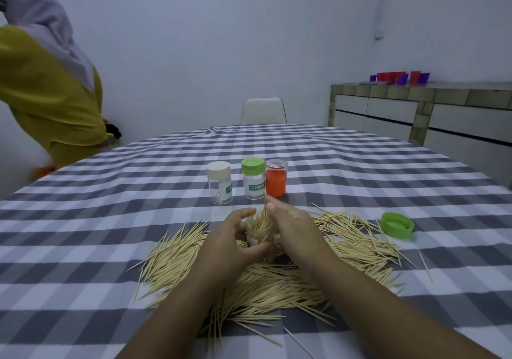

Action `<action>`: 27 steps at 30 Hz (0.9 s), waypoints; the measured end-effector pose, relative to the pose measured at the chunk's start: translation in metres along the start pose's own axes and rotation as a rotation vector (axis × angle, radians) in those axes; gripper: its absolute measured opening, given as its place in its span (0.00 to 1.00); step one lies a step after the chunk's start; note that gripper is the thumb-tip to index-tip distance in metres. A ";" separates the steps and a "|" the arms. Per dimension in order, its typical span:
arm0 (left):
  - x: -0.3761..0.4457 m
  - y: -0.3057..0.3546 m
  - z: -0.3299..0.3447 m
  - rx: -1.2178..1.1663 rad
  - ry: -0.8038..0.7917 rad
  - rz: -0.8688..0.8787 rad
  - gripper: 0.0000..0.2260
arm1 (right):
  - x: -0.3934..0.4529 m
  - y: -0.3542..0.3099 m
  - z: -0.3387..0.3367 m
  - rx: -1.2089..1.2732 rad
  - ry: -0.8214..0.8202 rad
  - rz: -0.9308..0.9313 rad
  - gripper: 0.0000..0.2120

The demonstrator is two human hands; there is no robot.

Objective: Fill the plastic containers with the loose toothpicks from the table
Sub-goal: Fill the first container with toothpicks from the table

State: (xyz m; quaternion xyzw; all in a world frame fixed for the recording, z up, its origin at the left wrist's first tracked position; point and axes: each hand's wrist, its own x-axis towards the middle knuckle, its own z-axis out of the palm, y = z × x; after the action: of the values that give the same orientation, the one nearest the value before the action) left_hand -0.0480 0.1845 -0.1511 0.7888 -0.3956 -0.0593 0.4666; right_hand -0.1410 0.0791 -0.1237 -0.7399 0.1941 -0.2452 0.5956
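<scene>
A wide heap of loose toothpicks [266, 281] lies on the checked tablecloth in front of me. My left hand [232, 242] grips a small clear container [256, 236] that stands in the heap, packed with upright toothpicks. My right hand [291, 223] is against the container's right side, its fingers on the toothpick bundle at the top. Behind the heap stand three closed containers: one with a cream lid [219, 182], one with a green lid [253, 178], and an orange one with a clear lid [276, 178].
A loose green lid [396, 225] lies open side up at the right of the heap. A white chair [263, 110] stands at the table's far edge. A person in yellow [52, 92] stands at the far left. A sideboard with cups [399, 78] lines the right wall.
</scene>
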 end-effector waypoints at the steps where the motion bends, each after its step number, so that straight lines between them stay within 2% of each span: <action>1: 0.000 0.000 0.000 0.002 0.000 0.004 0.29 | 0.000 0.000 -0.001 -0.004 0.018 -0.033 0.16; 4: 0.000 0.001 -0.001 -0.001 -0.007 0.002 0.28 | 0.001 0.000 -0.003 -0.054 0.026 -0.090 0.16; 8: 0.000 0.001 -0.001 -0.012 -0.005 0.001 0.28 | 0.003 0.004 -0.003 -0.112 -0.004 -0.042 0.16; 12: -0.002 0.002 -0.001 -0.017 -0.007 0.006 0.27 | 0.001 -0.001 -0.008 -0.041 -0.014 -0.117 0.15; 14: -0.002 0.002 -0.002 -0.007 -0.009 0.012 0.25 | 0.002 -0.001 -0.008 -0.128 -0.048 -0.127 0.15; 18: -0.001 0.002 -0.002 -0.013 -0.012 0.013 0.23 | 0.003 0.002 -0.005 -0.310 -0.005 -0.119 0.13; 23: -0.001 0.003 -0.001 -0.045 -0.013 0.001 0.27 | 0.001 -0.003 -0.007 -0.178 0.037 -0.125 0.14; 27: -0.001 0.003 -0.001 -0.053 -0.010 -0.004 0.28 | 0.001 -0.012 -0.019 -0.184 0.052 -0.103 0.10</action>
State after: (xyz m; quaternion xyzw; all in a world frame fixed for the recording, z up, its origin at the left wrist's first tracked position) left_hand -0.0502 0.1852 -0.1485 0.7766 -0.3946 -0.0749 0.4853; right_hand -0.1516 0.0659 -0.1089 -0.7938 0.1929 -0.2755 0.5067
